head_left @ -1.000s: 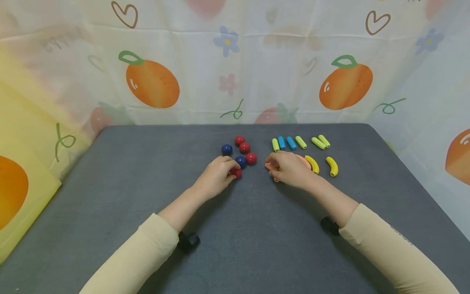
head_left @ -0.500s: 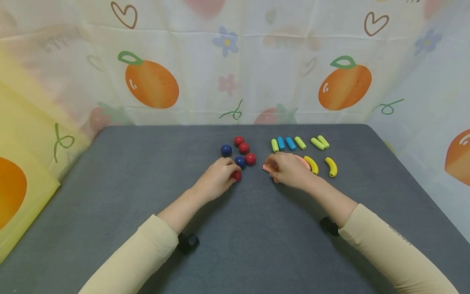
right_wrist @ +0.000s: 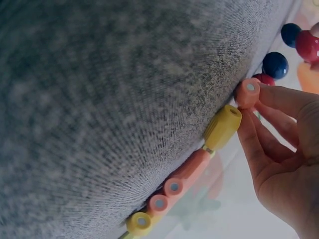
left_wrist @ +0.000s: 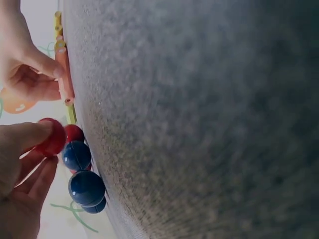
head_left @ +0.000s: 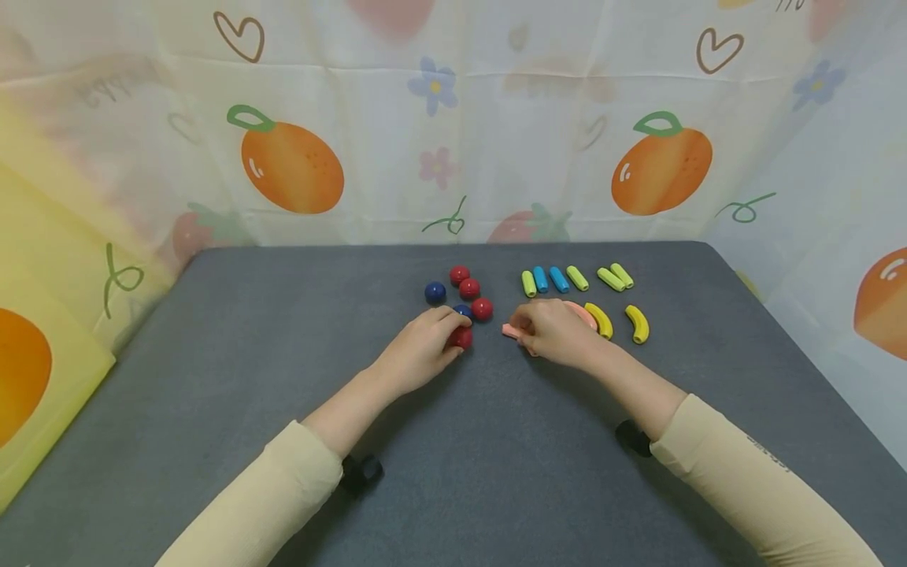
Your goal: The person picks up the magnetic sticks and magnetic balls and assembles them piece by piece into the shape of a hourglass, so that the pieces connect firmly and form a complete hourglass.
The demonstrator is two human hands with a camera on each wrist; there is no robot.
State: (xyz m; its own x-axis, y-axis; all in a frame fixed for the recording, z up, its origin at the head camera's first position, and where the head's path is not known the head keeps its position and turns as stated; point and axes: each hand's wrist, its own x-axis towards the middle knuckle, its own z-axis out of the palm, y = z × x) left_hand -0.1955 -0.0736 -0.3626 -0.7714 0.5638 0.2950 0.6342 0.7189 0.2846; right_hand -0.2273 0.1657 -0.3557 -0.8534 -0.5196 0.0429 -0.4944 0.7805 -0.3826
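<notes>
My left hand [head_left: 423, 352] pinches a glossy red ball [head_left: 461, 338] between thumb and fingers. In the left wrist view this red ball [left_wrist: 52, 137] appears held in front of the other balls. My right hand [head_left: 556, 331] pinches a short pink stick [head_left: 511, 331], whose end shows a silvery disc in the right wrist view. Close by its fingertips there is a yellow piece [right_wrist: 223, 127]. A curved pink piece [head_left: 583, 313] lies partly hidden behind the right hand. Just beyond the left hand sit a partly covered blue ball [head_left: 463, 311] and a red ball [head_left: 482, 309].
Farther back lie another blue ball [head_left: 435, 293] and two red balls [head_left: 464, 282]. Short green sticks [head_left: 611, 279] and blue sticks [head_left: 558, 279] line the back right of the dark table [head_left: 283, 331]. Curved yellow pieces [head_left: 637, 324] lie right of my right hand. A printed curtain [head_left: 383, 157] hangs behind.
The red ball in my left hand has shifted slightly right and shows more fully. My right hand has moved a little left with the pink stick. The other pieces keep their places.
</notes>
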